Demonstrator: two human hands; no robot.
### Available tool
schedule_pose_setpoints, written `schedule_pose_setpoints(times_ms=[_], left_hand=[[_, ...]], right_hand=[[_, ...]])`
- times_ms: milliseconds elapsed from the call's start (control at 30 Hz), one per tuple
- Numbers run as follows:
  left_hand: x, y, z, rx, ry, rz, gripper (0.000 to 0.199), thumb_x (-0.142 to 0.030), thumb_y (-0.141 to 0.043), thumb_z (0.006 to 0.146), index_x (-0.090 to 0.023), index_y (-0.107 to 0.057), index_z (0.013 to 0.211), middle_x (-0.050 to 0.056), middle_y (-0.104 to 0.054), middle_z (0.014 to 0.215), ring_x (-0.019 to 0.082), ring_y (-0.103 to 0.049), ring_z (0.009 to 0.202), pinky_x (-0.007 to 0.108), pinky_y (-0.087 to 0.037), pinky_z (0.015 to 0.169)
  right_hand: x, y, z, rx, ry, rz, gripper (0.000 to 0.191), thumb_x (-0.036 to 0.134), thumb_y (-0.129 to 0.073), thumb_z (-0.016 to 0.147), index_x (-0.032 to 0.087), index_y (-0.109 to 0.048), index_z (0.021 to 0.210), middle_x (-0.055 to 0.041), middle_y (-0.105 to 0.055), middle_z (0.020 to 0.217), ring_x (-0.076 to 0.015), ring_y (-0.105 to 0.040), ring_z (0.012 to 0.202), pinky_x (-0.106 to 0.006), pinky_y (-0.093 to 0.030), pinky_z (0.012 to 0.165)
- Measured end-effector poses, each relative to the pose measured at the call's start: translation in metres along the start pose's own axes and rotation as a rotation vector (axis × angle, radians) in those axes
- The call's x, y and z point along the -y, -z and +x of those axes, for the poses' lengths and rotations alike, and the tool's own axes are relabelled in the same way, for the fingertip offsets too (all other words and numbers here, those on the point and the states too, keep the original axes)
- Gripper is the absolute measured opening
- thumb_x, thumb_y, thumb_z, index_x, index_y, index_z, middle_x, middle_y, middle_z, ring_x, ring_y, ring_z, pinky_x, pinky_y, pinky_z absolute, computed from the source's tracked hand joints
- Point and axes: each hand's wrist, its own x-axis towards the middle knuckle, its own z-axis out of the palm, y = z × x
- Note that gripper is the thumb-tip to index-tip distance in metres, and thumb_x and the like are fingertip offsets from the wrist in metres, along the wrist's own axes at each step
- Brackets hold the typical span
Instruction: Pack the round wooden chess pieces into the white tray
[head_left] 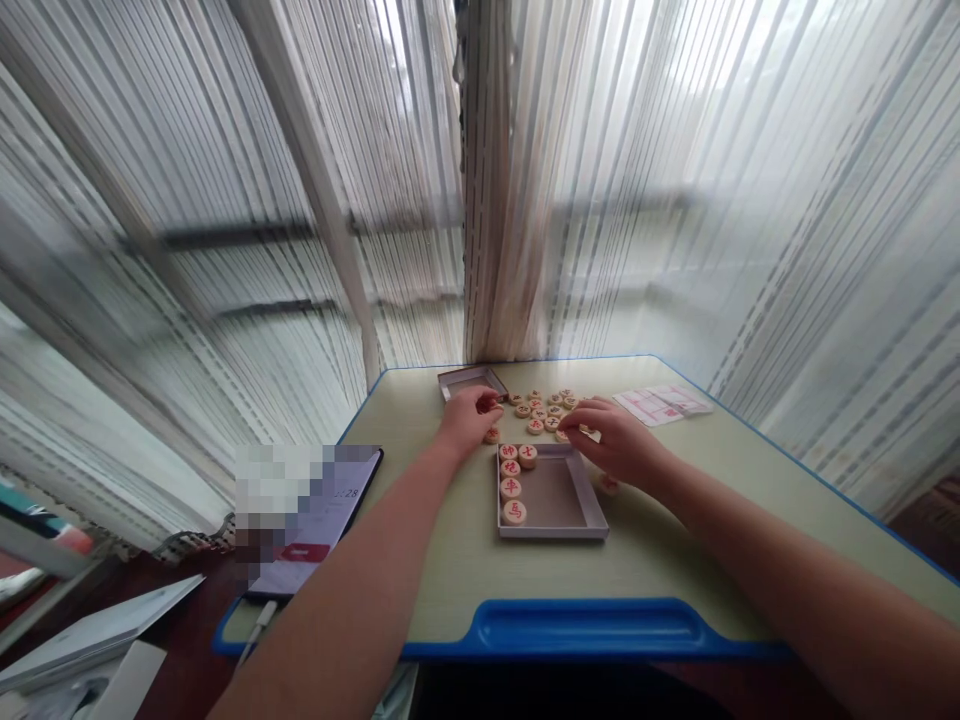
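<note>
An open shallow box (553, 533) lies on the table, with several round wooden pieces marked in red along its left side and one more (527, 456) at its top edge. Behind the box, loose pieces (535, 426) are scattered. My left hand (472, 412) is closed on a round piece at the left of the scatter, just behind the box's left corner. At the right of the scatter, my right hand (600, 430) has its fingers pinched at a piece (562, 436). Another piece (608, 484) lies under my right wrist, beside the box.
A second shallow box part (472, 379) lies at the table's back edge. A folded paper sheet (663, 404) is at the back right. A tablet (330, 510) with a cable rests at the left. The table (442, 590) has a blue rim; curtains (420, 180) hang behind it.
</note>
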Motion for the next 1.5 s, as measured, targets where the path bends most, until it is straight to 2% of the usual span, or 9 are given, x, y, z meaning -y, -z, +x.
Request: schedule_pose_setpoints(times_ms=[100, 233, 467, 600, 800, 933, 1133, 1300, 1500], left_hand=[[-0.011, 0.001, -0.002, -0.015, 0.084, -0.28, 0.029, -0.019, -0.071, 0.064, -0.012, -0.064, 0.091, 0.006, -0.068, 0.083, 0.013, -0.062, 0.076, 0.029, -0.051, 0.077], [-0.031, 0.001, -0.01, 0.084, 0.111, -0.498, 0.034, -0.021, -0.076, 0.06, -0.011, -0.065, 0.091, 0.006, -0.069, 0.086, 0.013, -0.063, 0.079, 0.03, -0.051, 0.078], [-0.05, 0.001, -0.023, 0.279, 0.124, -0.647, 0.039, -0.022, -0.08, 0.056, -0.009, -0.066, 0.09, 0.007, -0.069, 0.084, 0.014, -0.064, 0.076, 0.034, -0.05, 0.079], [-0.055, -0.001, -0.027, 0.361, 0.16, -0.68, 0.039, -0.019, -0.081, 0.053, -0.009, -0.066, 0.088, 0.006, -0.069, 0.082, 0.015, -0.065, 0.078, 0.034, -0.051, 0.08], [-0.055, 0.0, -0.027, 0.368, 0.153, -0.677, 0.034, -0.022, -0.078, 0.058, -0.009, -0.067, 0.088, 0.007, -0.069, 0.082, 0.013, -0.063, 0.073, 0.028, -0.05, 0.072], [-0.042, 0.005, -0.017, 0.162, 0.147, -0.572, 0.023, -0.029, -0.064, 0.071, -0.01, -0.066, 0.083, 0.006, -0.068, 0.075, 0.009, -0.058, 0.06, 0.021, -0.045, 0.057], [-0.015, 0.017, -0.008, -0.033, 0.06, -0.089, 0.02, -0.032, -0.059, 0.071, -0.013, -0.066, 0.07, 0.002, -0.064, 0.065, 0.01, -0.053, 0.056, 0.023, -0.043, 0.055], [-0.014, 0.019, -0.013, 0.078, -0.117, 0.353, 0.021, -0.032, -0.056, 0.071, -0.015, -0.069, 0.068, 0.002, -0.066, 0.065, 0.012, -0.054, 0.059, 0.025, -0.043, 0.061], [-0.016, 0.017, -0.014, 0.224, -0.098, 0.357, 0.022, -0.026, -0.054, 0.068, -0.016, -0.073, 0.072, 0.003, -0.068, 0.067, 0.015, -0.057, 0.062, 0.024, -0.044, 0.061]], right_hand=[[0.004, 0.0, 0.0, -0.072, 0.048, 0.007, 0.017, 0.022, -0.049, 0.084, 0.019, -0.066, 0.084, -0.0072, -0.065, 0.08, -0.0177, -0.057, 0.077, -0.032, -0.047, 0.073], [0.012, -0.002, -0.001, -0.104, 0.111, -0.032, 0.018, 0.025, -0.05, 0.085, 0.019, -0.064, 0.095, -0.0076, -0.063, 0.083, -0.018, -0.058, 0.078, -0.033, -0.048, 0.074], [0.023, -0.005, -0.002, -0.105, 0.073, -0.053, 0.029, 0.031, -0.05, 0.086, 0.021, -0.055, 0.112, -0.0096, -0.06, 0.098, -0.019, -0.059, 0.083, -0.034, -0.05, 0.074], [0.022, -0.007, -0.002, -0.091, 0.09, -0.032, 0.025, 0.031, -0.05, 0.086, 0.02, -0.057, 0.107, -0.0083, -0.061, 0.092, -0.0175, -0.059, 0.08, -0.031, -0.05, 0.072], [0.024, -0.009, -0.001, -0.138, 0.072, 0.006, 0.016, 0.028, -0.054, 0.081, 0.02, -0.058, 0.094, -0.0051, -0.061, 0.08, -0.0161, -0.057, 0.074, -0.029, -0.048, 0.067], [0.027, 0.003, -0.002, -0.096, 0.024, 0.036, 0.014, 0.027, -0.057, 0.076, 0.019, -0.058, 0.087, -0.0038, -0.06, 0.075, -0.0138, -0.053, 0.066, -0.028, -0.046, 0.063], [0.036, 0.015, -0.003, 0.249, 0.07, 0.056, 0.014, 0.025, -0.062, 0.072, 0.019, -0.064, 0.085, -0.0028, -0.062, 0.074, -0.0141, -0.054, 0.069, -0.027, -0.044, 0.066], [0.039, -0.001, -0.003, 0.356, 0.086, -0.035, 0.015, 0.026, -0.063, 0.075, 0.023, -0.07, 0.088, -0.0036, -0.068, 0.077, -0.0182, -0.055, 0.077, -0.031, -0.043, 0.071], [0.035, -0.01, -0.004, 0.394, 0.067, -0.11, 0.016, 0.033, -0.061, 0.079, 0.024, -0.073, 0.083, -0.0037, -0.068, 0.07, -0.0188, -0.054, 0.074, -0.03, -0.041, 0.067]])
